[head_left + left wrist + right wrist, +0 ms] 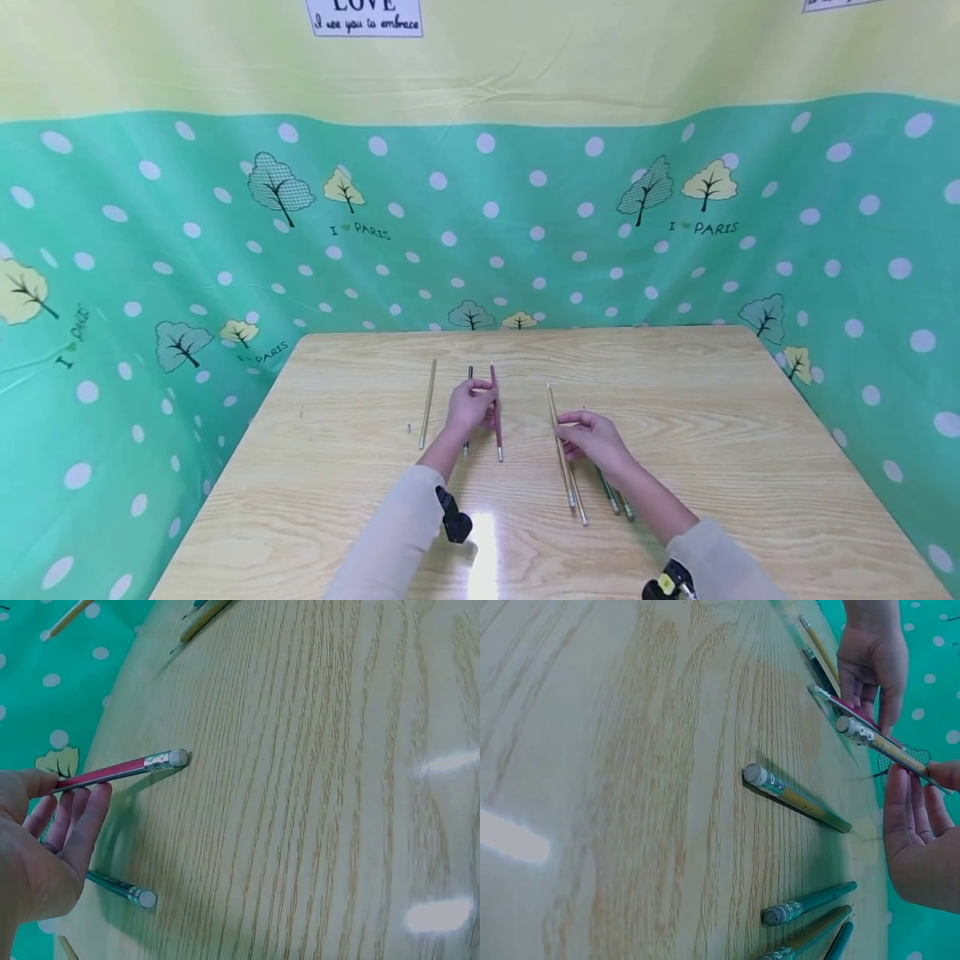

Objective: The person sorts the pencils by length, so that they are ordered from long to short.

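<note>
My left hand (pixel 471 406) pinches a red pencil (pixel 497 429) between thumb and fingertips, its white eraser end toward me. Beside that hand lies a dark pencil (pixel 466 448), partly hidden under it, with a plain yellow pencil (pixel 427 408) farther left. My right hand (pixel 596 440) pinches another yellow pencil (pixel 892 750), raised above the table in the right wrist view. Beneath it, a second yellow pencil (pixel 802 802) rests on the wood. Right of that lie a green pencil (pixel 817 900), a yellowish one (pixel 819 931) and a dark teal one (pixel 840 943).
The pale wooden table (pixel 337 517) reaches back to a green dotted cloth (pixel 517 225) that hangs behind it and along both sides. A tiny object (pixel 408 427) lies left of the leftmost pencil. Light glares off the tabletop near the front.
</note>
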`<state>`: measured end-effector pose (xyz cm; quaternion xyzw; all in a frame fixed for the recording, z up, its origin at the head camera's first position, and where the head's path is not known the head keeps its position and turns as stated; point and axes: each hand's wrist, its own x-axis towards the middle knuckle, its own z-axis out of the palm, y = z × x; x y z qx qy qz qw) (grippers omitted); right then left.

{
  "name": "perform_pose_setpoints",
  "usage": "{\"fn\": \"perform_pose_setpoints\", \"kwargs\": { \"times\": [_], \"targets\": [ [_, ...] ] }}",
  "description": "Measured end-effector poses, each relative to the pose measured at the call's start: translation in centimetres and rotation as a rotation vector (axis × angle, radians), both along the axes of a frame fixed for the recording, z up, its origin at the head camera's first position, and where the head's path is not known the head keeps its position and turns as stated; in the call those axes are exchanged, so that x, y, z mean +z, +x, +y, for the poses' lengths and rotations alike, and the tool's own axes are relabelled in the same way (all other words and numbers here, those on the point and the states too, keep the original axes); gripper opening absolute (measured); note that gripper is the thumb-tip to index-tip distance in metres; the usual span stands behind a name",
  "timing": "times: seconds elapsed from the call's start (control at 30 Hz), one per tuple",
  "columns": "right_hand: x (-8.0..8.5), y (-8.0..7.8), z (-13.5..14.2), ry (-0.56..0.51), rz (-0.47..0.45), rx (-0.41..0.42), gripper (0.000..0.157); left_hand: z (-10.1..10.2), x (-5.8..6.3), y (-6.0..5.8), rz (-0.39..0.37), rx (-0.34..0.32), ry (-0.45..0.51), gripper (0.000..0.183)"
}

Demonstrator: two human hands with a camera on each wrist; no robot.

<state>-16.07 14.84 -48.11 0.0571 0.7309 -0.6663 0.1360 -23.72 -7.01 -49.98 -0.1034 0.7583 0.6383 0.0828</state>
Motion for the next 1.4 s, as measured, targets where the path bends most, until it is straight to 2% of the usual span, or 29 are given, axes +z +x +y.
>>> {"fn": "perform_pose_setpoints", "kwargs": {
  "times": [0.23, 0.57, 0.87, 1.03, 1.1, 1.27, 1.4],
  "targets": [
    [-0.2, -0.3, 0.1, -0.008, 0.006, -0.019, 0.036, 0.1, -0.2, -0.3, 0.006, 0.005, 0.002, 0.024],
    [0.0, -0.2, 0.1, -0.010, 0.004, -0.022, 0.037, 0.3, -0.5, -0.7, 0.009, 0.054, 0.009, 0.022],
    [0.1, -0.2, 0.3, -0.017, -0.006, -0.001, 0.040, 0.6, -0.8, -0.8, -0.002, 0.075, 0.041, 0.025],
    [2.0, 0.7, 0.0, -0.022, -0.009, 0.020, 0.038, 0.7, -1.1, -0.8, -0.012, 0.083, 0.049, 0.026],
    [2.2, 0.7, 0.0, -0.022, -0.012, 0.020, 0.038, 0.8, -1.2, -0.9, -0.010, 0.082, 0.041, 0.025],
    [0.2, -0.1, 0.1, -0.006, -0.014, -0.018, 0.038, 1.1, -1.5, -1.0, 0.002, 0.065, 0.001, 0.023],
    [-0.2, -0.2, 0.0, 0.001, -0.006, -0.033, 0.039, 1.3, -1.6, -1.1, 0.010, 0.057, -0.016, 0.022]
  ]
}}
